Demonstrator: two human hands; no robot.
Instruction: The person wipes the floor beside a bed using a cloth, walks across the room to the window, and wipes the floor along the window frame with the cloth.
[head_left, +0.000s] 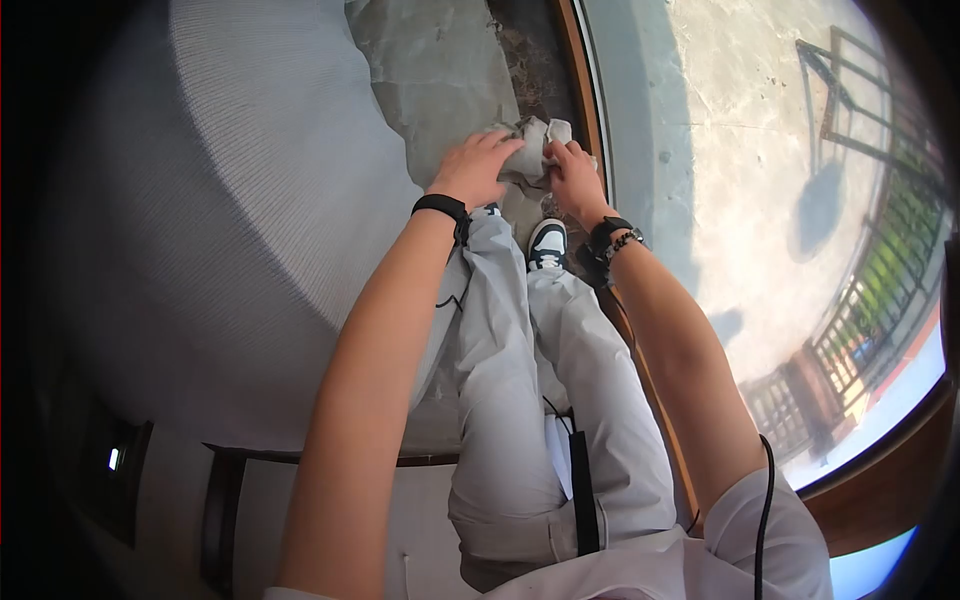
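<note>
A crumpled light grey cloth (535, 150) is bunched low over the floor, in front of my shoes. My right hand (577, 185) has its fingers closed on the right part of the cloth. My left hand (477, 168) reaches to the cloth's left side with its fingers stretched out, at or just over its edge; whether they touch it is hard to tell. Black bands circle both wrists, and a beaded bracelet sits on the right one.
A large pale ribbed fabric (290, 170) fills the left side. Marbled floor tiles (435, 70) lie ahead. A wooden frame edge (590, 90) runs along my right, with glass beyond it and a sunlit terrace (740, 120) with a railing (860, 300). My shoe (547, 240) stands beside the frame.
</note>
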